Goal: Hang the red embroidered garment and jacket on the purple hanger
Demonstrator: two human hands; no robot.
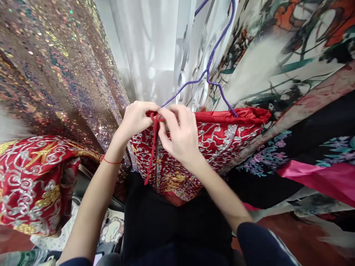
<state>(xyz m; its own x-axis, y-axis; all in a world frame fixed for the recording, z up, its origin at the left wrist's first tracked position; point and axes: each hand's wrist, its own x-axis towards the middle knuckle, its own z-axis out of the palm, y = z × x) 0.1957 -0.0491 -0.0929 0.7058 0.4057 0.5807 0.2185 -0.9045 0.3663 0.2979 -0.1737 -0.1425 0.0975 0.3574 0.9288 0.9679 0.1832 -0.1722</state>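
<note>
A red garment (222, 138) with silver and gold embroidery hangs in front of me from a purple hanger (210, 62). Along its top runs a plain red waistband with a thin red drawstring (153, 155) dangling from it. My left hand (138, 116) pinches the waistband at its left end, close to the drawstring knot. Just right of that knot, my right hand (180, 131) has its fingers curled at the band and cord. Its fingertips are partly hidden and slightly blurred, so what exactly they pinch is unclear.
Sequinned fabric (63, 55) hangs at the left, above a folded red embroidered garment (36, 184). Behind the hanger stands a white scrollwork frame (181, 55). Patterned cloth (302, 48) and a black floral garment (291, 159) with a pink band (321, 177) fill the right.
</note>
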